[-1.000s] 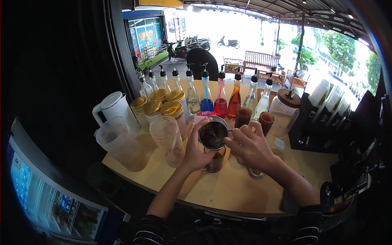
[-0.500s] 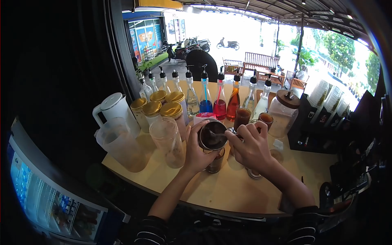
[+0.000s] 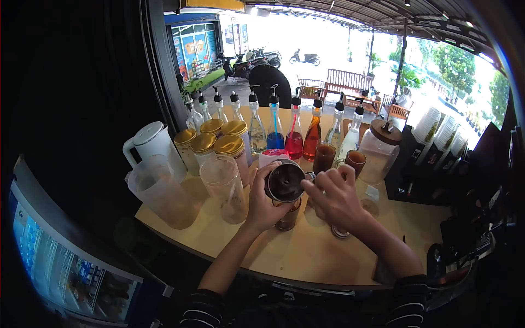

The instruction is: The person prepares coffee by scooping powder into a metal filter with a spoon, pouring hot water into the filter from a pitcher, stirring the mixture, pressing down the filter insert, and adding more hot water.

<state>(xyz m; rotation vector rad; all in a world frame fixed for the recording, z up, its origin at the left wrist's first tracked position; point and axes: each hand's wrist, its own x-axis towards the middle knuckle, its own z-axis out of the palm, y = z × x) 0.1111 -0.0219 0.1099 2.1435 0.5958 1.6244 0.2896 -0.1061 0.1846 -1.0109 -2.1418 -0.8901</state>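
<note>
My left hand [image 3: 261, 206] is wrapped around a metal pitcher [image 3: 285, 185], its mouth tilted toward me and dark liquid inside. My right hand [image 3: 340, 198] pinches a spoon at the pitcher's right rim; the spoon's bowl is blurred and hard to make out in the dark liquid. Directly below the pitcher stands a small glass [image 3: 287, 221], partly covered by it and my left fingers. Just beyond my right hand are two glasses of brown drink, one glass [image 3: 324, 158] at left and a second glass [image 3: 355, 160] at right.
Pump-top syrup bottles [image 3: 294, 143] line the counter's back. Gold-lidded jars [image 3: 229, 146], a clear plastic jug [image 3: 164, 197], a tall clear container [image 3: 225, 191] and a white pitcher [image 3: 158, 145] stand left. A wooden-lidded jar [image 3: 380, 156] and black cup holder [image 3: 415, 177] are at right.
My right hand has shifted slightly, and the spoon shaft that showed across the pitcher's mouth is now less visible. The left hand and pitcher hardly moved.
</note>
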